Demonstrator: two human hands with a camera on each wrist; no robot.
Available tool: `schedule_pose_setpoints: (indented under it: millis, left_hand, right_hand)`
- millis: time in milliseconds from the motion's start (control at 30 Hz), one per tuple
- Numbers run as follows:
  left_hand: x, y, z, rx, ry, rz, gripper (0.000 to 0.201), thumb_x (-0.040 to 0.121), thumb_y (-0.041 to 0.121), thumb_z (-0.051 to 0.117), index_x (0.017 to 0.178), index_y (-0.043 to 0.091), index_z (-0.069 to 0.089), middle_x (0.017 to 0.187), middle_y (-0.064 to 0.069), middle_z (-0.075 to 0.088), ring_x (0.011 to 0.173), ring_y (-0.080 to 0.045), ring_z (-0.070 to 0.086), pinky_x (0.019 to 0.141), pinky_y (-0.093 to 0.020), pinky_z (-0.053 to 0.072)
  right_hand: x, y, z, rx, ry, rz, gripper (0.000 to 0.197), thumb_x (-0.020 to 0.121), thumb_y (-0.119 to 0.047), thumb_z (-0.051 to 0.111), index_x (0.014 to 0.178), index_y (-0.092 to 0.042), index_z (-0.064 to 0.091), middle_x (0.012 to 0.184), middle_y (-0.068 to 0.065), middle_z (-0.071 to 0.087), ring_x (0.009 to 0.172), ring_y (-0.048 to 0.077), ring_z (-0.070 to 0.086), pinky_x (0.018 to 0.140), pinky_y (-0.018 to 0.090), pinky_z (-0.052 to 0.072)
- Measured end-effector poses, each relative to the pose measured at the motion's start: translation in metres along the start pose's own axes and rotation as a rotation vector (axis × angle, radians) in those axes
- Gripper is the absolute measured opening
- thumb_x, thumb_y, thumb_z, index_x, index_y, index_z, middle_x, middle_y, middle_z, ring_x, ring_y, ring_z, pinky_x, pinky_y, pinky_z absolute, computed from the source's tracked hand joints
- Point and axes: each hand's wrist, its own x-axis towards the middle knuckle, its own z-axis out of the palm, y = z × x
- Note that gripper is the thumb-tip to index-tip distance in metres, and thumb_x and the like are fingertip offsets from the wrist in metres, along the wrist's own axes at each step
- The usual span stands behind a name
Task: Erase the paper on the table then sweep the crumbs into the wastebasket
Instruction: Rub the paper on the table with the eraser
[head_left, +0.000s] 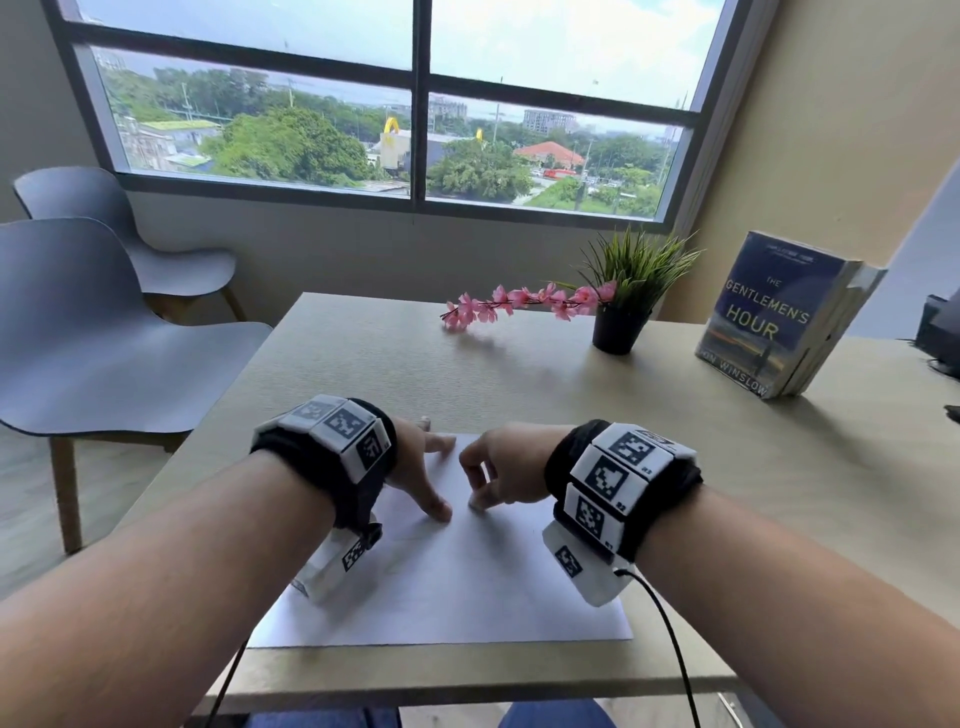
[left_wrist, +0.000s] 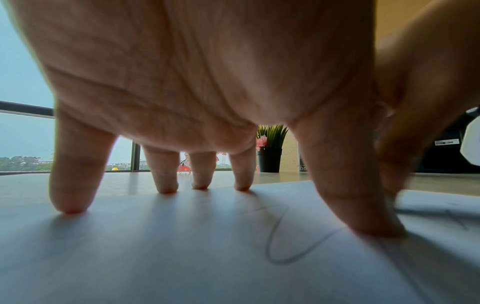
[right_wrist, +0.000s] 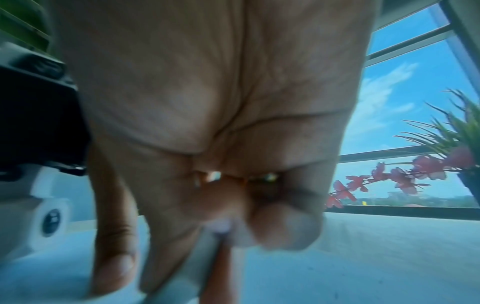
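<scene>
One table (head_left: 519, 374) is carrying one sheet of paper (head_left: 457, 582), lying flat beneath both hands, with two grey chairs (head_left: 104, 332) standing beyond the left hand (head_left: 415, 467). That hand is spreading five straight fingers (left_wrist: 72, 185), pressing the sheet; the right hand (head_left: 498, 473) just beside it is pinching one small white eraser (head_left: 477, 502) against the paper.

A black pot of green grass (head_left: 621, 306) stands at the far side of the worktop (head_left: 363, 374). A pink blossom sprig (head_left: 519, 301) reaches left from the pot, a book (head_left: 774, 317) stands right of it, and two grey chairs (head_left: 98, 312) sit far left, beneath the window (head_left: 415, 104).
</scene>
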Motion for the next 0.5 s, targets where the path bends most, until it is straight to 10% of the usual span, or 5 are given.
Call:
schedule_pose_setpoints:
  millis: [133, 500]
  left_hand:
    - [0.000, 0.000, 0.000, -0.007, -0.006, -0.008, 0.110, 0.061, 0.076, 0.064, 0.148, 0.046, 0.003, 0.160, 0.009, -0.006, 0.147, -0.020, 0.014, 0.117, -0.044, 0.021]
    - [-0.005, 0.003, -0.002, -0.006, -0.003, -0.006, 0.106, 0.065, 0.073, 0.065, 0.148, 0.046, 0.004, 0.160, 0.010, -0.006, 0.147, -0.022, 0.015, 0.117, -0.044, 0.023]
  right_hand:
    - [0.000, 0.007, 0.000, 0.091, -0.094, 0.022, 0.022, 0.088, -0.041, 0.065, 0.097, -0.021, 0.061, 0.098, 0.005, 0.072, 0.083, 0.017, 0.059, 0.071, 0.028, 0.044]
    - [-0.003, 0.014, -0.002, 0.076, -0.096, 0.055, 0.022, 0.088, -0.039, 0.066, 0.096, -0.020, 0.061, 0.089, 0.003, 0.070, 0.065, 0.014, 0.056, 0.057, 0.023, 0.043]
